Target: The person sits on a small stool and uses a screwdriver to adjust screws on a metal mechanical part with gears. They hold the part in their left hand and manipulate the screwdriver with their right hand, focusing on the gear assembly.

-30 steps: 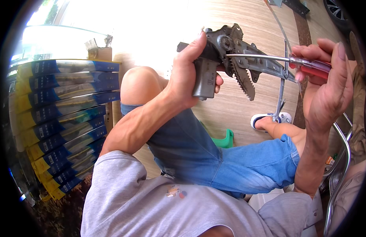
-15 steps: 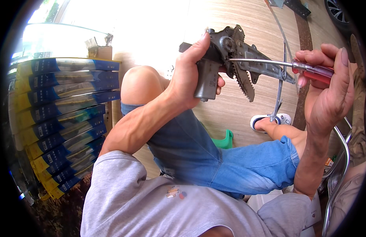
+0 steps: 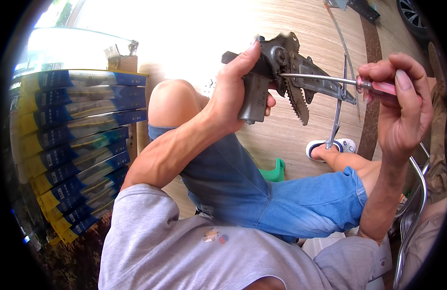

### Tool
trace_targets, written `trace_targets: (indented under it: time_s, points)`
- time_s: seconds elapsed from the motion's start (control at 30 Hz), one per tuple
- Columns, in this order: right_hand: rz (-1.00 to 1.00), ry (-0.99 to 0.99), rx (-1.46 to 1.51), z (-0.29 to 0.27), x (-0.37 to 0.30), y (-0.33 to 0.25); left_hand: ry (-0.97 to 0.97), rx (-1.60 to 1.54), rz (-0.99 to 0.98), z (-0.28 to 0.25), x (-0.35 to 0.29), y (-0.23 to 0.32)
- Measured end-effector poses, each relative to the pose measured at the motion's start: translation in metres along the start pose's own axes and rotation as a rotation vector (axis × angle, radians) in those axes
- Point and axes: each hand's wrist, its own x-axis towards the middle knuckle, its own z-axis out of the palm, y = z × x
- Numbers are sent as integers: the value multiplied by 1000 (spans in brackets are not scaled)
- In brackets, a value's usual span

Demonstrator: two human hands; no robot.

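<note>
My left hand (image 3: 230,82) is wrapped round the grey motor housing (image 3: 254,101) of a window regulator, holding it up in front of me with the thumb on top. The regulator's dark toothed gear plate (image 3: 297,100) and metal arms (image 3: 325,86) reach out to the right. In my right hand (image 3: 402,108) is a screwdriver (image 3: 325,77) with a clear red handle, pinched between thumb and fingers. Its shaft points left, almost level, and the tip meets the regulator beside the gear plate. What the tip touches is too small to make out.
Blue and yellow packages (image 3: 83,121) are stacked at the left. A green plastic piece (image 3: 276,171) lies on the wood-look floor (image 3: 223,169) beyond my leg. Bent chrome tubing (image 3: 416,193) stands at the right, and a wheel (image 3: 412,19) shows at the far right.
My right fingers have shifted round the screwdriver handle, which looks turned. The regulator has tilted slightly, its long arm moving a little left; the tip stays against it.
</note>
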Motion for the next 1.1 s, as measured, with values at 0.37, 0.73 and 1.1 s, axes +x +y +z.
trace_targets:
  time_s: [0.37,0.73,1.1]
  points:
    - [170,98,-1,1,1,-2,-2,30,3,-1,-3,2]
    - [287,321,40,4,8,11,14,21,-16,-1,-6,5]
    - [291,361,2,5,7,14,4,37,16,-1,-6,6]
